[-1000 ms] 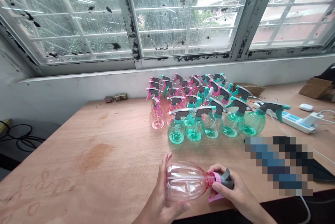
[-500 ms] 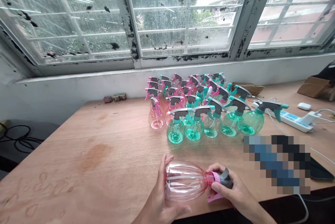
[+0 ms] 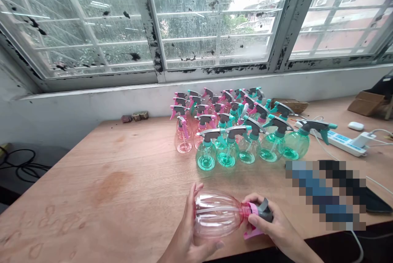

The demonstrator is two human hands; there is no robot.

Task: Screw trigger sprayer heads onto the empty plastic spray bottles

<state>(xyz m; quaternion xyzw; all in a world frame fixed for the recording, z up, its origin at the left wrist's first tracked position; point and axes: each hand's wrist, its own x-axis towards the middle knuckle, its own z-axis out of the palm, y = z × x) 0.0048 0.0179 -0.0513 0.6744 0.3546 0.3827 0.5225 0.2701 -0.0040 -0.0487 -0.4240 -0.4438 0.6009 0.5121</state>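
Note:
A clear pink spray bottle (image 3: 218, 214) lies on its side in the air over the table's front edge, its base to the left and its grey-and-pink spray head to the right. My left hand (image 3: 196, 226) cups the base, fingers above and thumb below. With thumb and fingers, my right hand (image 3: 265, 218) grips the pink collar at the neck. Inside the bottle a thin tube runs lengthwise. Beyond my hands, several green spray bottles (image 3: 206, 157) and pink spray bottles (image 3: 184, 142) stand upright in a close group.
A white power strip (image 3: 346, 142) with a plugged-in charger and cables lies on the right. Near it are a small white case (image 3: 356, 125) and a cardboard box (image 3: 367, 102). Small blocks (image 3: 140, 115) sit by the wall. A blurred-out patch covers something at right.
The pink bottle and both hands hold almost the same pose. My left thumb has shifted very slightly, and the whole view has moved a little.

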